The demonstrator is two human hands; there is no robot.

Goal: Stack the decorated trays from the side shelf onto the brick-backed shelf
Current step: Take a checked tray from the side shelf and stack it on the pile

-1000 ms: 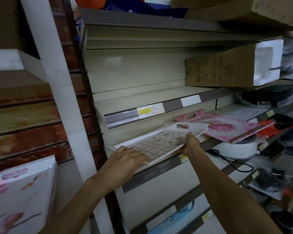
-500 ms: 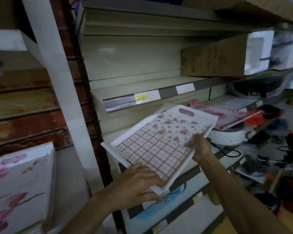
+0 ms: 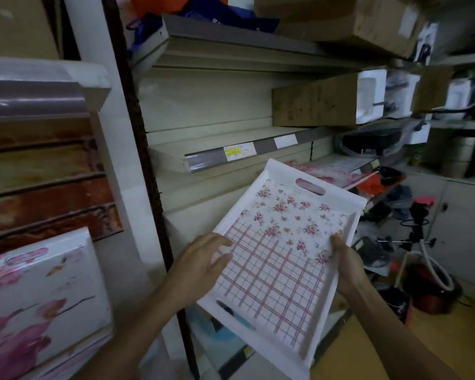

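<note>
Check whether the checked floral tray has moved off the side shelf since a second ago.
Yes. The checked floral tray, then lying on the shelf under the yellow price label, now sits lifted clear below and toward the viewer, held by the left hand and right hand.

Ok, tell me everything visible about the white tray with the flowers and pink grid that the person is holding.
The tray is rectangular, white, apparently plastic, with a raised rim and an oval handle slot at each end. Its floor shows small pink flower sprigs on the far half and a pink grid on the near half. It is held tilted in the air before the shelves, resting on nothing. The left hand grips its left rim; the right hand grips its right rim.
</note>
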